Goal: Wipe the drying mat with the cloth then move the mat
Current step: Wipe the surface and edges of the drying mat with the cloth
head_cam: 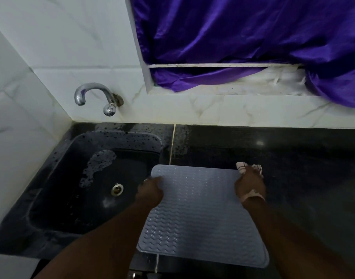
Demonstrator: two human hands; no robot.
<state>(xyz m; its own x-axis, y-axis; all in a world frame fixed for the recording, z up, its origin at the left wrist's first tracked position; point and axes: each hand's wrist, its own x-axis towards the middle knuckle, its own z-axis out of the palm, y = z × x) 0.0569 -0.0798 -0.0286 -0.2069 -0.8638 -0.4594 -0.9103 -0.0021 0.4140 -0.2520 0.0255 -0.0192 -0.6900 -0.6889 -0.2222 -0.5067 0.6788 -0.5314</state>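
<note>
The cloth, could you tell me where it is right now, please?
In the head view, the cloth is bunched in the right hand at the drying mat's far right corner.

The drying mat (pixel 200 216) lies on the counter (pixel 293 168) between the two grips, the left hand (pixel 150 190) on its left edge and the right hand (pixel 250 187) on its right edge near the far corner. The cloth (pixel 249 168) sits just beyond the right grip, apparently bunched in that same hand. Left of the left grip lies the sink (pixel 88 178), with the tap (pixel 96 96) on the wall behind it.
</note>
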